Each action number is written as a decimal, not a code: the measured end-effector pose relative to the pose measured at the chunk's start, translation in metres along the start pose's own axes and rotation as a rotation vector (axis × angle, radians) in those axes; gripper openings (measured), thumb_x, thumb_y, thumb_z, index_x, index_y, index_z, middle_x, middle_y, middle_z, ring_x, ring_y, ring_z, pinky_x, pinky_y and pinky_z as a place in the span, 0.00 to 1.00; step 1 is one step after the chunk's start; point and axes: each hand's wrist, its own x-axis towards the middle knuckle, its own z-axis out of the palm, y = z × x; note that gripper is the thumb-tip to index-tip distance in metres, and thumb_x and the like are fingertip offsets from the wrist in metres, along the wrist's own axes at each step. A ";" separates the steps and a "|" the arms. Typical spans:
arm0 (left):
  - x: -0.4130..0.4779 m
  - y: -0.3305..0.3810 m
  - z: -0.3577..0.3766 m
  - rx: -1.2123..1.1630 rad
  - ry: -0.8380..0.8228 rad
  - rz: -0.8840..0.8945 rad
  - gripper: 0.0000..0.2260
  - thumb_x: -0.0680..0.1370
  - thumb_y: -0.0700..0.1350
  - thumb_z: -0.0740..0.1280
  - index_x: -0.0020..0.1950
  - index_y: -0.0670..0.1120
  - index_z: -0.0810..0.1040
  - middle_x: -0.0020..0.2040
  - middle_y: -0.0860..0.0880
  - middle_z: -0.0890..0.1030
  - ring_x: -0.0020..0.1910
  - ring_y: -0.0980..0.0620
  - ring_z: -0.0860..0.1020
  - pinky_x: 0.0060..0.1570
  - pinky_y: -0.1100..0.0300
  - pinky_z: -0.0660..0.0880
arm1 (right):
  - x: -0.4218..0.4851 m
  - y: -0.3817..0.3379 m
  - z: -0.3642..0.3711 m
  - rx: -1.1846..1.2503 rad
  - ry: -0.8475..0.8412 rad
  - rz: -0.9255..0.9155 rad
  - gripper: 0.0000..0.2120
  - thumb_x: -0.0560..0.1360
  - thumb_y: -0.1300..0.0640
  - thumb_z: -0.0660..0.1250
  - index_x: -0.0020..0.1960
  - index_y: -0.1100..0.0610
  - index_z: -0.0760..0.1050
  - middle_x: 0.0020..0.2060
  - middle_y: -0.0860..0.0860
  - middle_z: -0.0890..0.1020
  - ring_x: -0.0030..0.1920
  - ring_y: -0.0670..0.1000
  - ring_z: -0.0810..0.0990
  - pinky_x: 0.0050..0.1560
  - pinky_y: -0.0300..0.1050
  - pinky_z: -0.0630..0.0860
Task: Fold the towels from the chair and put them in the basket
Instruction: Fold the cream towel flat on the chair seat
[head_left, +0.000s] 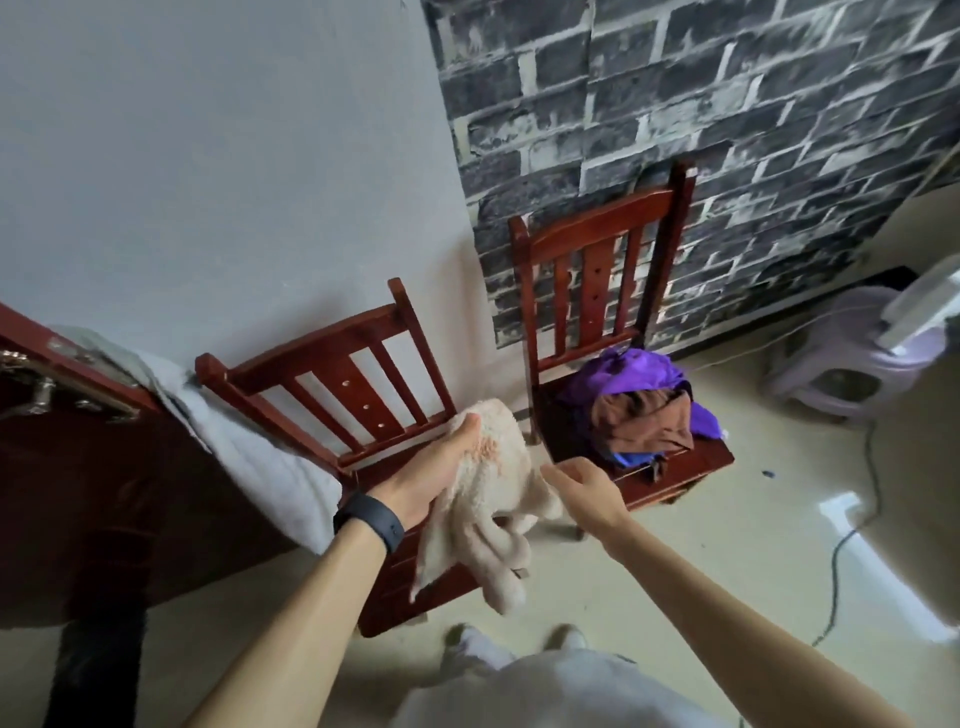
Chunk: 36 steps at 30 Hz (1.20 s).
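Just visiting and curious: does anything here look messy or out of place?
Untidy, not damaged. A crumpled pile of purple, brown and blue cloth sits on the right chair. A cable trails loose across the floor. The left hand holds a cream towel, hanging unfolded.

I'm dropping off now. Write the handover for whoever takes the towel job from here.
Left hand grips the cream towel, hanging unfolded over the left chair.
Right hand is at the towel's edge; grip unclear.
Purple, brown and blue cloths lie piled on the right chair.
No basket in view.
Done: nothing visibly folded.
Left: fold each, put in basket.
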 end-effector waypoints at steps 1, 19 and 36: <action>0.001 -0.002 0.001 -0.041 -0.024 -0.030 0.27 0.79 0.62 0.62 0.72 0.47 0.72 0.68 0.47 0.76 0.68 0.51 0.74 0.73 0.49 0.65 | 0.001 0.014 0.004 0.049 -0.045 0.054 0.15 0.76 0.42 0.65 0.50 0.53 0.79 0.49 0.51 0.82 0.50 0.52 0.80 0.53 0.51 0.76; -0.033 -0.015 -0.053 0.147 0.371 0.000 0.08 0.77 0.48 0.71 0.53 0.48 0.83 0.50 0.48 0.86 0.53 0.47 0.83 0.54 0.49 0.80 | 0.013 -0.007 0.027 0.463 -0.094 0.023 0.11 0.73 0.52 0.73 0.53 0.56 0.81 0.47 0.52 0.84 0.51 0.55 0.82 0.53 0.49 0.79; -0.044 -0.056 -0.078 -0.227 0.570 0.158 0.17 0.67 0.51 0.79 0.54 0.50 0.83 0.52 0.47 0.85 0.55 0.44 0.82 0.58 0.47 0.78 | 0.031 -0.015 -0.048 0.172 0.009 -0.157 0.18 0.70 0.52 0.78 0.53 0.56 0.75 0.45 0.50 0.81 0.43 0.49 0.81 0.41 0.44 0.76</action>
